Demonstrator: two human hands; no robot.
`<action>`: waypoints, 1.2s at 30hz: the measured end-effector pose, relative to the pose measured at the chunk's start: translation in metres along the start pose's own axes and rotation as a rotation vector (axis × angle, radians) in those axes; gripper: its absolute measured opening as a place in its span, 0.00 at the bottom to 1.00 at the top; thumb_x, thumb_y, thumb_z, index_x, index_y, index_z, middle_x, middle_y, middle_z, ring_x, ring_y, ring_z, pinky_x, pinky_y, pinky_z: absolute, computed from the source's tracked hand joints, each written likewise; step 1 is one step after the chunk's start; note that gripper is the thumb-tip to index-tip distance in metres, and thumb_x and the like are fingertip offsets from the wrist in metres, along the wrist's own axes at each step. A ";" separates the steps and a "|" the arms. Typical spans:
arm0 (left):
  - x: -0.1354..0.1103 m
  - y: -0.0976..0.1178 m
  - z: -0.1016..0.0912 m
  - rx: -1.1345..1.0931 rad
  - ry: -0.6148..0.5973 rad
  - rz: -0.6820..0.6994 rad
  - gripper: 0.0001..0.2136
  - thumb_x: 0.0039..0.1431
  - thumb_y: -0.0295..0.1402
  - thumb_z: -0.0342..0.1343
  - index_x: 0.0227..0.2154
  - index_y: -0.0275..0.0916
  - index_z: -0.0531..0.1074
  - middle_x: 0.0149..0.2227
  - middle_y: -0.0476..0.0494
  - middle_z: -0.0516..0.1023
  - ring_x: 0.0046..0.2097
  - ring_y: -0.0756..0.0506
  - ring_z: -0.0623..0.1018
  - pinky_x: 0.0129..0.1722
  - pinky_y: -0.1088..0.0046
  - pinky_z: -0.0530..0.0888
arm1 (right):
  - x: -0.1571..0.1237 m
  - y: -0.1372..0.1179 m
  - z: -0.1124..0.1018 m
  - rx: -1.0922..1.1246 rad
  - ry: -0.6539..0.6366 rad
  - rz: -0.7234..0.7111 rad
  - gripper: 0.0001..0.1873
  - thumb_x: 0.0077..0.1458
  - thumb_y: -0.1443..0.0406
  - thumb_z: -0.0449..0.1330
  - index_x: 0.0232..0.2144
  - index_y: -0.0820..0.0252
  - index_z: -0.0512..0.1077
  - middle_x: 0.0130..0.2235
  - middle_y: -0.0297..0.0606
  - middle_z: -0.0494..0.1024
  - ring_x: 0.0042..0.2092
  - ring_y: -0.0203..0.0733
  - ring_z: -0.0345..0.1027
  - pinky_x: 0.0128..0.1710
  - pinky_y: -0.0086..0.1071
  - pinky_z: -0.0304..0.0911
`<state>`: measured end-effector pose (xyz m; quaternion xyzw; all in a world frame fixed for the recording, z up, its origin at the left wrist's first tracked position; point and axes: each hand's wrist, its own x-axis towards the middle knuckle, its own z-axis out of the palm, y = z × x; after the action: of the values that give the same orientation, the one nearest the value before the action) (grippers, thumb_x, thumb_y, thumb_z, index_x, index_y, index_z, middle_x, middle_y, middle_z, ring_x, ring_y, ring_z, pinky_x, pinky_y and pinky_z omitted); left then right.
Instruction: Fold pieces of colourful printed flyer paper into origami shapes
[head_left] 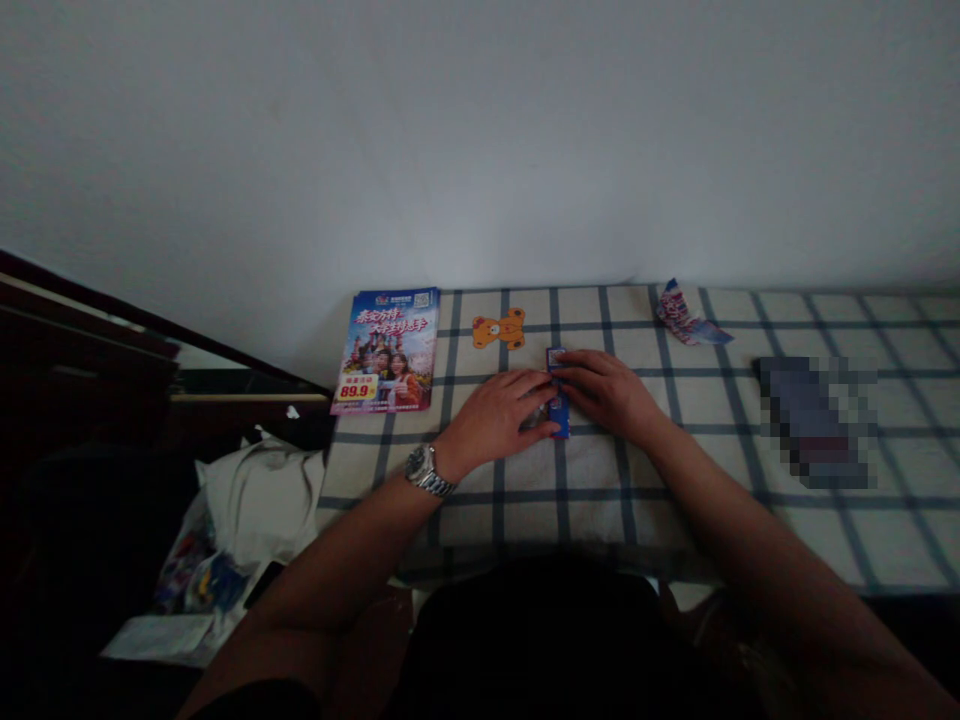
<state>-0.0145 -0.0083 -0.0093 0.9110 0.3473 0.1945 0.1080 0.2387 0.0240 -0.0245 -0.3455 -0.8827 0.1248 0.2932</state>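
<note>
A narrow blue strip of folded flyer [559, 420] lies on the checked tablecloth, its long side pointing away from me. My left hand [504, 408], with a metal watch at the wrist, has its thumb and fingers curled against the strip's left side. From the right, my right hand [606, 392] presses its fingers onto the strip's upper half. The fingertips of both hands nearly meet and cover part of the paper. Farther left rests a stack of printed flyers [386, 350] with blue tops.
A bear-shaped cutout [499, 328] lies beyond my left hand. Near the wall sits a folded paper piece [688, 318]. At right is a dark blurred object [814, 420]. The checked tablecloth [480, 500] ends against the wall; bags [259, 495] stand below its left edge.
</note>
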 end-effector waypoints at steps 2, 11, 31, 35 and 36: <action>0.000 0.000 0.000 0.004 -0.003 0.000 0.23 0.72 0.47 0.58 0.63 0.40 0.71 0.63 0.38 0.74 0.63 0.37 0.74 0.63 0.53 0.74 | 0.000 0.001 0.000 0.007 -0.007 0.006 0.14 0.69 0.64 0.60 0.55 0.52 0.78 0.60 0.45 0.79 0.60 0.54 0.75 0.60 0.53 0.73; -0.001 0.001 -0.001 0.034 -0.037 -0.004 0.23 0.74 0.47 0.54 0.63 0.39 0.71 0.64 0.38 0.72 0.62 0.38 0.75 0.60 0.55 0.79 | 0.002 -0.001 0.002 -0.014 -0.017 0.017 0.13 0.69 0.63 0.60 0.53 0.53 0.77 0.62 0.44 0.78 0.61 0.54 0.73 0.62 0.54 0.71; 0.000 0.000 0.001 0.038 -0.020 -0.010 0.17 0.75 0.38 0.54 0.61 0.39 0.73 0.63 0.39 0.74 0.62 0.39 0.76 0.58 0.58 0.80 | 0.004 -0.005 0.003 -0.095 -0.030 0.048 0.16 0.70 0.63 0.60 0.57 0.55 0.77 0.62 0.44 0.78 0.61 0.55 0.72 0.61 0.55 0.70; 0.000 -0.002 0.003 0.008 0.001 -0.011 0.16 0.75 0.37 0.53 0.61 0.39 0.73 0.63 0.39 0.75 0.62 0.40 0.76 0.60 0.58 0.79 | 0.004 -0.005 0.003 -0.094 -0.033 0.035 0.16 0.70 0.63 0.59 0.57 0.55 0.77 0.62 0.44 0.78 0.60 0.55 0.72 0.61 0.54 0.70; 0.000 -0.003 0.004 0.006 0.003 -0.012 0.16 0.75 0.37 0.53 0.60 0.39 0.73 0.63 0.39 0.75 0.62 0.40 0.76 0.60 0.58 0.79 | 0.004 -0.005 0.003 -0.093 -0.031 0.033 0.16 0.70 0.63 0.59 0.57 0.55 0.77 0.62 0.44 0.78 0.60 0.55 0.72 0.61 0.55 0.70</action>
<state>-0.0148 -0.0067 -0.0139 0.9089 0.3536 0.1939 0.1059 0.2317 0.0233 -0.0229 -0.3713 -0.8861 0.0936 0.2610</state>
